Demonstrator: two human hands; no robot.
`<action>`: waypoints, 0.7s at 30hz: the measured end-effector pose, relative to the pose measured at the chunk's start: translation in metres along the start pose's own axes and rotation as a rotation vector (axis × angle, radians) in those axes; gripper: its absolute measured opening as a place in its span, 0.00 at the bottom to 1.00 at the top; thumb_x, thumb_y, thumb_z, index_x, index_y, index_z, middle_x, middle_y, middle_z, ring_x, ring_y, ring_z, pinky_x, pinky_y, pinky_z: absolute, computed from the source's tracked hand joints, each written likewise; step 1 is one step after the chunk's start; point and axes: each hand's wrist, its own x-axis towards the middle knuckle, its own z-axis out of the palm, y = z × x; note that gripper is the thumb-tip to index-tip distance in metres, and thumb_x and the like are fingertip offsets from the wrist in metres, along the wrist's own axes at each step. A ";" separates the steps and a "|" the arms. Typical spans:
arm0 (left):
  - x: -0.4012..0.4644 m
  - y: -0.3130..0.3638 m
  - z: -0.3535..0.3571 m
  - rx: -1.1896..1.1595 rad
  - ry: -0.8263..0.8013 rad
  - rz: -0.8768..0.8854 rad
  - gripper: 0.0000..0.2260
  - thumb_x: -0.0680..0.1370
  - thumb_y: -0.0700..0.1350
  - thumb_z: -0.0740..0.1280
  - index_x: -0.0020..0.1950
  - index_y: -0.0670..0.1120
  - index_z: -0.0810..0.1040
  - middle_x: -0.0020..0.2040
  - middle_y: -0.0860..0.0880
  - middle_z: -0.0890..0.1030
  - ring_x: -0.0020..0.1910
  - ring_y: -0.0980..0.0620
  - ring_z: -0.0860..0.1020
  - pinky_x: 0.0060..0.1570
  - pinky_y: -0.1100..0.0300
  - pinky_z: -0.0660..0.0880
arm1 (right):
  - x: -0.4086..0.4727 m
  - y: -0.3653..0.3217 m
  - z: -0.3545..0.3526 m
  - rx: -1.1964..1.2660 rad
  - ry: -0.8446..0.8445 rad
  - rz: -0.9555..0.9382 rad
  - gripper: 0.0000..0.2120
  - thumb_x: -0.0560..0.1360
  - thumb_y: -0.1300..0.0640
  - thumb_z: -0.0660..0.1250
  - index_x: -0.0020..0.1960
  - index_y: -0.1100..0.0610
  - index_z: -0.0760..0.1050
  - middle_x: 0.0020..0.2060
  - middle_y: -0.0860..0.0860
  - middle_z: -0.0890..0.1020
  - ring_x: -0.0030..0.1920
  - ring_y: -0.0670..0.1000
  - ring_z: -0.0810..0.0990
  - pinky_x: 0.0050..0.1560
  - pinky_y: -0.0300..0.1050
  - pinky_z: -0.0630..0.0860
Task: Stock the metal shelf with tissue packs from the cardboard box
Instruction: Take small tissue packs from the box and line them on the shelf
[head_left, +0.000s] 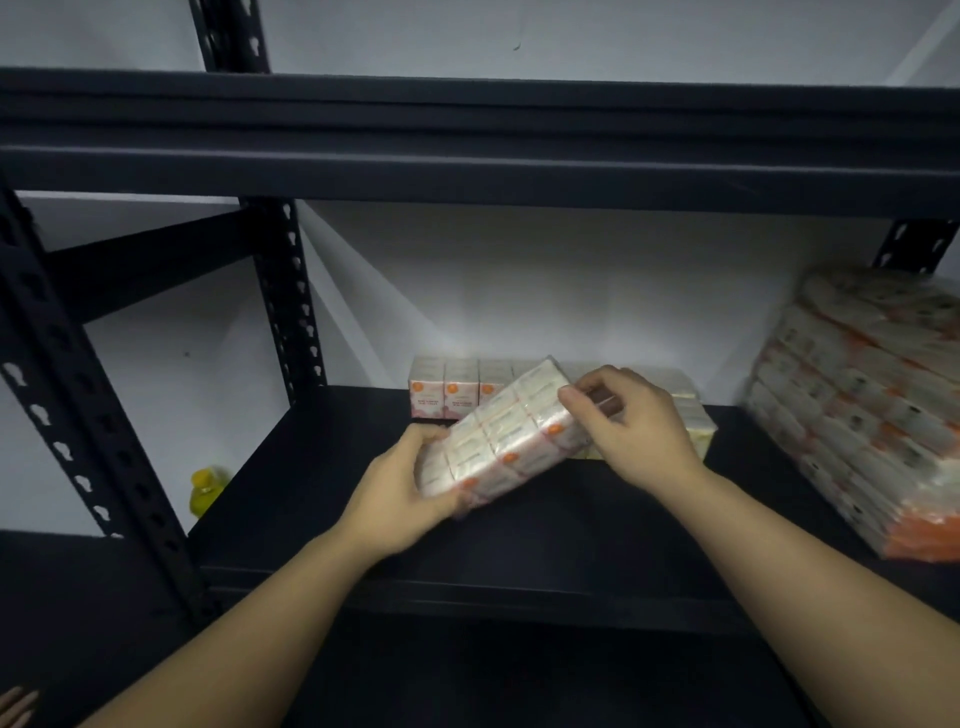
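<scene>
I hold a white and orange tissue pack (498, 441) tilted over the black metal shelf board (332, 499). My left hand (400, 488) grips its near lower end. My right hand (634, 426) grips its far upper end. Behind it a row of tissue packs (447, 389) stands upright against the back wall. Another pack (696, 421) lies under my right hand, partly hidden. The cardboard box is out of view.
A tall stack of wrapped tissue bundles (862, 410) fills the right end of the shelf. An upper shelf beam (467, 156) runs overhead. Perforated black uprights (67, 395) stand at the left. A yellow object (207, 491) sits on the floor beyond the shelf's left side.
</scene>
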 end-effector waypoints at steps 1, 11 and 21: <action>0.001 -0.003 -0.003 0.011 -0.019 0.010 0.30 0.70 0.54 0.80 0.68 0.59 0.71 0.62 0.65 0.77 0.61 0.64 0.77 0.51 0.69 0.76 | -0.004 0.003 0.002 0.007 -0.025 0.030 0.14 0.75 0.37 0.71 0.51 0.47 0.81 0.48 0.43 0.83 0.47 0.42 0.81 0.50 0.48 0.81; 0.008 -0.016 -0.014 0.393 -0.134 0.115 0.36 0.75 0.67 0.71 0.80 0.56 0.66 0.82 0.53 0.62 0.81 0.53 0.55 0.78 0.51 0.56 | -0.073 0.044 0.050 0.024 -0.222 0.215 0.22 0.75 0.41 0.74 0.66 0.44 0.76 0.58 0.40 0.82 0.59 0.41 0.80 0.61 0.48 0.80; 0.018 0.009 0.035 0.865 0.002 0.130 0.39 0.76 0.73 0.59 0.82 0.58 0.57 0.81 0.44 0.64 0.80 0.42 0.61 0.80 0.41 0.53 | -0.063 0.068 0.048 -0.492 -0.311 0.170 0.33 0.72 0.22 0.58 0.67 0.43 0.75 0.61 0.44 0.74 0.64 0.48 0.70 0.67 0.55 0.66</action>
